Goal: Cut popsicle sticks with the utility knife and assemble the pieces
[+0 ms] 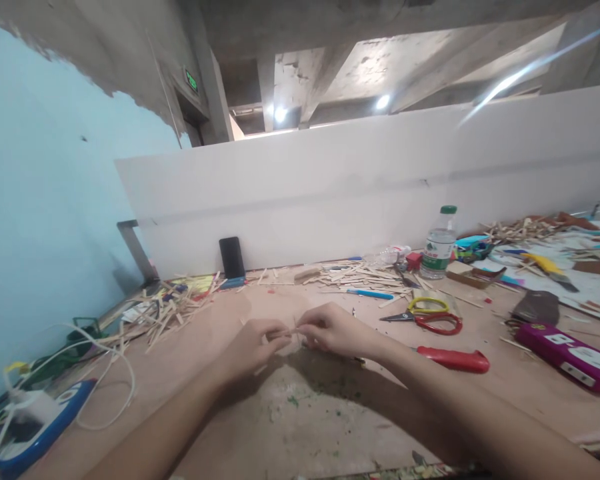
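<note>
My left hand (257, 348) and my right hand (333, 331) meet over the middle of the table, their fingertips almost touching. Both are closed in a pinch on a thin pale wooden stick (296, 328), mostly covered by the fingers. Its exact shape is too small to make out. Right of my right hand lie scissors (437, 323) with one yellow and one red handle. A red-handled tool (453, 359) rests by my right forearm, its working end partly hidden. Beyond the hands is a blue pen-like tool (370, 293).
Loose wooden sticks (350, 275) are heaped along the white partition (290, 200), with another pile (165, 313) at left. A phone (231, 257) stands upright. At right are a water bottle (437, 247) and a purple case (570, 360). A blue-and-white power strip (45, 427) with cables sits front left.
</note>
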`<state>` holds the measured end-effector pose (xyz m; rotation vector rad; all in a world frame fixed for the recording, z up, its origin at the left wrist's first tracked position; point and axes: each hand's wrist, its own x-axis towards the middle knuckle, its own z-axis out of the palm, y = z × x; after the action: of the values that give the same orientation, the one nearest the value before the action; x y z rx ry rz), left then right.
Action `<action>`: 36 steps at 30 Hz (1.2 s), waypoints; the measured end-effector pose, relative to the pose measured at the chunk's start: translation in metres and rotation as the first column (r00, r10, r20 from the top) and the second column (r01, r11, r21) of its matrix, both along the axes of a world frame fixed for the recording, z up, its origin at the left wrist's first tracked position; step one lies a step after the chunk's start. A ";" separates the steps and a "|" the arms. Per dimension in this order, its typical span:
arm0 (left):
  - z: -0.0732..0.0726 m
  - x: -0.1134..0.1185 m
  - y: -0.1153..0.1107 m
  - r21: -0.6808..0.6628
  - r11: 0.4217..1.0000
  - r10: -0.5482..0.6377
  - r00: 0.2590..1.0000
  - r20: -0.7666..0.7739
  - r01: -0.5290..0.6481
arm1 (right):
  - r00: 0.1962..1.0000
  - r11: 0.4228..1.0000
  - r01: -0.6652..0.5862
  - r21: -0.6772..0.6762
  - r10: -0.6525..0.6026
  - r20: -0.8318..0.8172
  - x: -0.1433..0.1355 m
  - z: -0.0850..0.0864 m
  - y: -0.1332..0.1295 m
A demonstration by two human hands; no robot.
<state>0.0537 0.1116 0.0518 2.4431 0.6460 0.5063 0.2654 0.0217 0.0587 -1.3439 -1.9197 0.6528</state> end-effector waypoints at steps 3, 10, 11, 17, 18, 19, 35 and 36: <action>0.001 0.000 -0.001 -0.044 0.999 0.018 1.000 0.012 -0.018 | 1.000 0.999 0.005 -0.048 -0.006 -0.010 0.002 0.006 -0.002; 0.000 0.004 0.001 -0.075 0.995 0.068 0.995 0.068 -0.062 | 0.962 0.974 0.223 -0.033 -0.214 0.168 0.029 0.013 0.008; 0.000 0.004 0.002 -0.072 0.995 0.073 0.995 0.074 -0.068 | 0.936 0.959 0.284 -0.020 -0.272 0.225 0.037 0.013 0.010; 0.002 0.005 0.002 -0.056 0.995 0.091 0.994 0.064 -0.087 | 0.826 0.925 0.343 -0.163 -0.215 0.520 0.059 0.005 0.014; 0.002 0.005 0.002 -0.052 0.995 0.090 0.994 0.060 -0.087 | 0.821 0.925 0.328 -0.191 -0.180 0.541 0.058 0.003 0.014; 0.002 0.005 0.002 -0.045 0.995 0.088 0.995 0.055 -0.086 | 0.817 0.924 0.318 -0.213 -0.154 0.555 0.056 0.001 0.014; -0.009 0.000 0.000 0.358 0.934 0.002 0.999 -0.033 0.009 | 0.957 0.964 0.053 -0.262 -0.124 -0.262 0.041 0.008 0.012; -0.008 0.000 0.000 0.374 0.927 0.005 0.999 -0.036 0.009 | 0.940 0.964 0.019 -0.265 -0.108 -0.325 0.038 0.009 0.010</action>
<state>0.0536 0.1114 0.0433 2.8165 0.6060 0.6342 0.3034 0.0316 0.0676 -1.3419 -1.5486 1.0568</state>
